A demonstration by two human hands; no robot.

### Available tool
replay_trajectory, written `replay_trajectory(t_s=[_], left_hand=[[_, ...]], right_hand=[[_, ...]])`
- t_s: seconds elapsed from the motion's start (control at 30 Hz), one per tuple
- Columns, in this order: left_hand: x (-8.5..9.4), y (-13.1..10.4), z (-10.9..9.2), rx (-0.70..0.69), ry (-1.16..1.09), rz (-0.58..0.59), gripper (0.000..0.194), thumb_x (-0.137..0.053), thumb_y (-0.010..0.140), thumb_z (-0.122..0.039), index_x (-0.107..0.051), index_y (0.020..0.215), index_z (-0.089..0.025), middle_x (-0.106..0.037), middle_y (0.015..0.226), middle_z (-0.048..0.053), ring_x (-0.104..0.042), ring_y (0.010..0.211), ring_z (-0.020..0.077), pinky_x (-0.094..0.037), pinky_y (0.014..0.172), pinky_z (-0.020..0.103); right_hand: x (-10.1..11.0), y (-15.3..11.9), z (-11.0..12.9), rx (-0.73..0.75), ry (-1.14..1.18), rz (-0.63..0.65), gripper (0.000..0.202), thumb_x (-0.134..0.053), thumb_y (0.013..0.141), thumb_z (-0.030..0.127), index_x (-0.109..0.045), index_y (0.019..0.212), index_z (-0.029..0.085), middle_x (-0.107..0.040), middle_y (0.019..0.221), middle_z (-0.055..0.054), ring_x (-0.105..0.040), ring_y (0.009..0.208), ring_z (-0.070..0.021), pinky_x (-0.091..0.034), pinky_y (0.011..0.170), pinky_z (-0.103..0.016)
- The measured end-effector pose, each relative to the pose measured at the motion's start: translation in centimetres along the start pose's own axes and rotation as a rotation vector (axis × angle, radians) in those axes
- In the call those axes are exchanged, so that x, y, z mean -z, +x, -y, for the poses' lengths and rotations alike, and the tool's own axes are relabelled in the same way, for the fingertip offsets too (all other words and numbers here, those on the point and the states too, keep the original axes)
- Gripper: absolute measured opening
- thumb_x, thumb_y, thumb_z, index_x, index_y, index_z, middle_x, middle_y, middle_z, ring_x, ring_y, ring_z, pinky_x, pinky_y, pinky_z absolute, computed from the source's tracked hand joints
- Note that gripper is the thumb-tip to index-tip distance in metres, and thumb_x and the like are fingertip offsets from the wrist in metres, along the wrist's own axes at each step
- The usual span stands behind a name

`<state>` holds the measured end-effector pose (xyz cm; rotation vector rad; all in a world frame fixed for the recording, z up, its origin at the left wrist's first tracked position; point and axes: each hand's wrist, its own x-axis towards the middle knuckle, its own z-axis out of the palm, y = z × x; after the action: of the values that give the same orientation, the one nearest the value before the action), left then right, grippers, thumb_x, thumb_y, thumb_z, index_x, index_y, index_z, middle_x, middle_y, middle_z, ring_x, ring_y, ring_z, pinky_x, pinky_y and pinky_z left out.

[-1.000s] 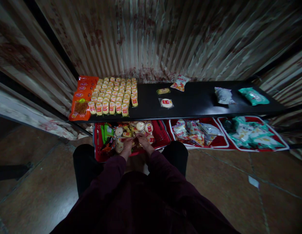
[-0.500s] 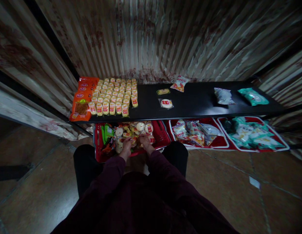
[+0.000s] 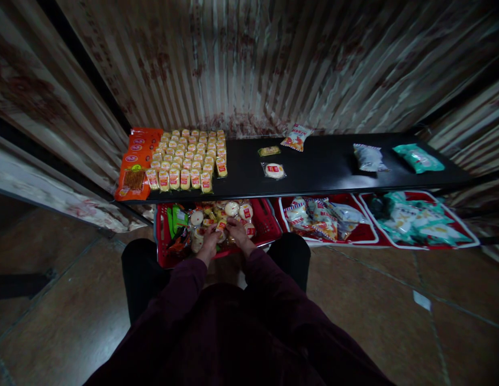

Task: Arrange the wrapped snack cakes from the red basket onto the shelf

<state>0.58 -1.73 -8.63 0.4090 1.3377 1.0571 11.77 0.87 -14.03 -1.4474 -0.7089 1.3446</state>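
Both of my hands are inside a red basket (image 3: 269,219) on the near side of the black shelf. My left hand (image 3: 208,244) is closed on a small yellow wrapped cake (image 3: 221,225) with a red and orange label. My right hand (image 3: 240,236) lies just to the right of that cake, its fingers stretched toward it; whether they touch is unclear. Around the hands are round pale wrapped cakes (image 3: 232,208), more yellow packets and a green packet (image 3: 179,216). Some basket contents are hidden under my hands.
On the black shelf (image 3: 314,171) stand rows of yellow wrapped cakes (image 3: 185,155) beside orange bags (image 3: 137,161). Single packets lie farther right, among them a teal bag (image 3: 419,158). Two more baskets hold striped snack bags (image 3: 325,220) and teal bags (image 3: 426,220).
The yellow wrapped cake now shows upright between my hands. My right hand's fingers have moved slightly up and left. The shelf rows look the same.
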Motion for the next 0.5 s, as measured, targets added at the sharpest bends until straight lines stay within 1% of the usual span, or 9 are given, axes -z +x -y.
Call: replay_trajectory(t_s=[0.17,0.27,0.33,0.4,0.5], left_hand=[[0.0,-0.3,-0.4,0.008,0.008,0.010,0.037,-0.061,0.055,-0.011,-0.058,0.091,-0.019,-0.062,0.078,0.001,-0.057,0.064,0.0109,-0.041,0.056,0.021],[0.1,-0.4,-0.7,-0.020,0.017,0.001,0.037,-0.063,0.054,-0.013,-0.059,0.091,-0.019,-0.062,0.079,0.001,-0.057,0.065,0.0109,-0.041,0.055,0.021],[0.2,-0.5,-0.9,-0.032,0.021,0.007,0.038,-0.062,0.054,-0.013,-0.059,0.091,-0.019,-0.062,0.078,0.001,-0.057,0.064,0.0109,-0.040,0.055,0.021],[0.3,-0.5,-1.1,-0.030,0.019,0.026,0.039,-0.061,0.053,-0.013,-0.059,0.092,-0.019,-0.063,0.075,0.001,-0.056,0.062,0.0112,-0.041,0.054,0.021],[0.4,-0.4,-1.3,-0.023,0.025,0.028,0.040,-0.061,0.053,-0.013,-0.059,0.092,-0.018,-0.063,0.072,0.000,-0.057,0.061,0.0115,-0.041,0.054,0.021]], right_hand=[[-0.3,-0.6,0.9,-0.022,0.171,-0.030,0.041,-0.072,0.051,0.031,-0.056,0.087,0.020,-0.064,0.077,0.000,-0.060,0.070,-0.0153,-0.049,0.070,-0.031],[-0.4,-0.9,1.5,-0.013,0.172,-0.036,0.040,-0.075,0.049,0.034,-0.057,0.082,0.020,-0.064,0.079,-0.001,-0.060,0.075,-0.0163,-0.049,0.073,-0.031],[-0.5,-1.2,1.8,0.000,0.176,-0.018,0.041,-0.077,0.048,0.037,-0.058,0.080,0.020,-0.064,0.081,-0.001,-0.059,0.077,-0.0169,-0.049,0.075,-0.032],[-0.5,-1.5,2.0,0.022,0.188,0.006,0.042,-0.077,0.049,0.040,-0.058,0.081,0.020,-0.064,0.081,-0.001,-0.059,0.077,-0.0168,-0.048,0.076,-0.032],[-0.5,-1.8,2.1,0.041,0.164,0.047,0.045,-0.075,0.052,0.040,-0.059,0.089,0.020,-0.064,0.080,0.000,-0.059,0.076,-0.0160,-0.048,0.075,-0.031]])
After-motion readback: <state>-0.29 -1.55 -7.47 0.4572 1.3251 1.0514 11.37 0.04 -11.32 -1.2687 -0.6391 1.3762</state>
